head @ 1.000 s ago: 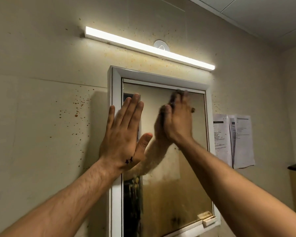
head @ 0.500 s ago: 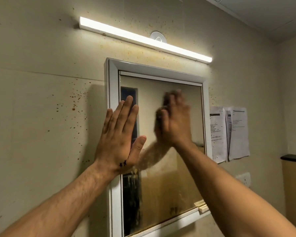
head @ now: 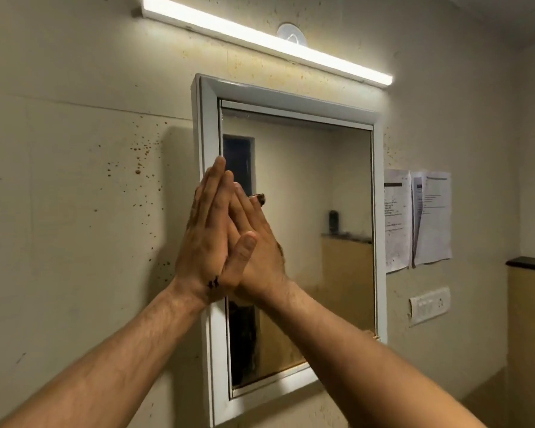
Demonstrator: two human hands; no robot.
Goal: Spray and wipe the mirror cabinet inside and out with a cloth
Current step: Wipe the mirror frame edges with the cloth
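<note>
The white-framed mirror cabinet [head: 209,125] hangs shut on the beige wall, and its glass [head: 306,196] looks smeared low down. My left hand [head: 204,239] lies flat against the cabinet's left edge, fingers straight and pointing up, holding nothing. Pressed to the glass just right of it is my right hand [head: 260,257], partly covered by my left thumb. A dark cloth [head: 259,199] peeks out past my right fingertips; the rest of it is hidden under the hand.
A lit light bar [head: 260,35] runs above the cabinet. Brown splatter [head: 139,168] dots the wall to the left. Taped papers [head: 417,217], a switch plate [head: 428,305] and a dark ledge [head: 530,263] are on the right.
My right hand with the cloth has swept left and down across the glass until it overlaps my left hand. The left hand has stayed on the frame.
</note>
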